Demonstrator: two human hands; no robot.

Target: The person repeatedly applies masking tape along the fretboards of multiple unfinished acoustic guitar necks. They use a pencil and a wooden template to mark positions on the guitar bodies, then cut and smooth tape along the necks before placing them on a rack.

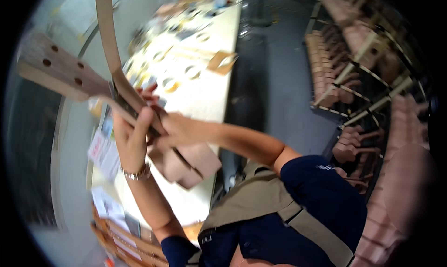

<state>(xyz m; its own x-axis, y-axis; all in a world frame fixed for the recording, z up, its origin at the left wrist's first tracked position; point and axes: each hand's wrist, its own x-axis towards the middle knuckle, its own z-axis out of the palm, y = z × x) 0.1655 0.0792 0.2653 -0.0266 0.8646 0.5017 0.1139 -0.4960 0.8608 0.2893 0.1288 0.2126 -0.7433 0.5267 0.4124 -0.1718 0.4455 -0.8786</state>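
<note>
My left hand [132, 139], a metal-banded bracelet at its wrist, is closed round the neck of an unfinished wooden stringed instrument. The neck's headstock [63, 69] points to the upper left and has several round holes. My right hand [179, 127] is closed right beside it, at the lower end of a long, narrow tan strip [109, 41] that bends upward past the headstock. Whether that strip is wood or a sanding strip I cannot tell. Below my hands is a pale wooden body [191, 167] with a dark slot; its join to the neck is hidden.
A long white workbench [209, 95] runs away from me, with tape rolls [170, 84], a brown piece [221, 62] and scattered small items on it. Racks of unfinished wooden instruments [326, 71] stand at the right. Papers [104, 150] hang at the left by a wall.
</note>
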